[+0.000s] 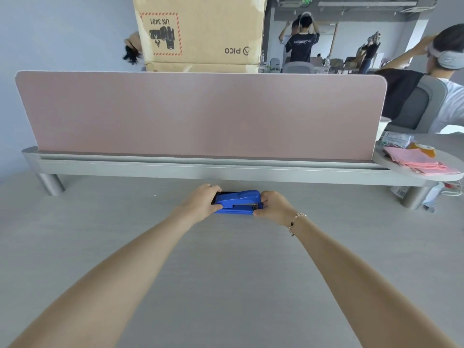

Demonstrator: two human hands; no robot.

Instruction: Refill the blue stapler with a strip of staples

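Observation:
The blue stapler (237, 202) lies on the grey desk (226, 259), lengthwise left to right, its lid down. My left hand (202, 202) wraps around its left end, covering that end. My right hand (272, 205) pinches its right end, fingertips at the front opening where a bit of metal shows. A tiny pale speck, perhaps a loose staple (156, 195), lies on the desk to the left. No full strip of staples is visible.
A pink divider panel (200, 114) on a grey rail (200, 169) stands just behind the stapler. Pink papers (416, 162) and a tape roll (423, 148) sit on a round shelf at the right. A cardboard box (200, 31) and seated and standing people are beyond the divider.

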